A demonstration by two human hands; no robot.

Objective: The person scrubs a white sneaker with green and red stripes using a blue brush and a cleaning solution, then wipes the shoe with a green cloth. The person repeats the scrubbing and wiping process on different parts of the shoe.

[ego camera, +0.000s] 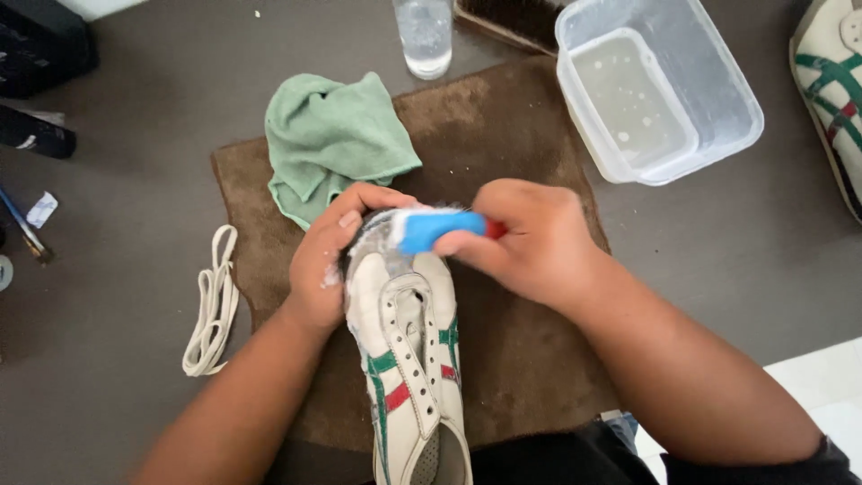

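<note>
Meanwhile, the left hand (325, 260) clasped the white sneaker's (409, 359) toe, while the right hand (530, 238) gripped a blue brush (435, 229) against it.

Sneaker (409, 359): toe hidden under both hands, heel cut by bottom edge. Blue brush (437, 227): bristles hidden in foam. Second shoe (835, 90), bottle (423, 34), wooden brush (512, 20): cropped by frame edges.

A white lace-less sneaker (409, 377) with green and red side stripes lies toe away from the person on a brown mat, its toe covered in foam. A small blue brush (437, 228) with a red end lies crosswise, pressed against that soapy toe.
</note>
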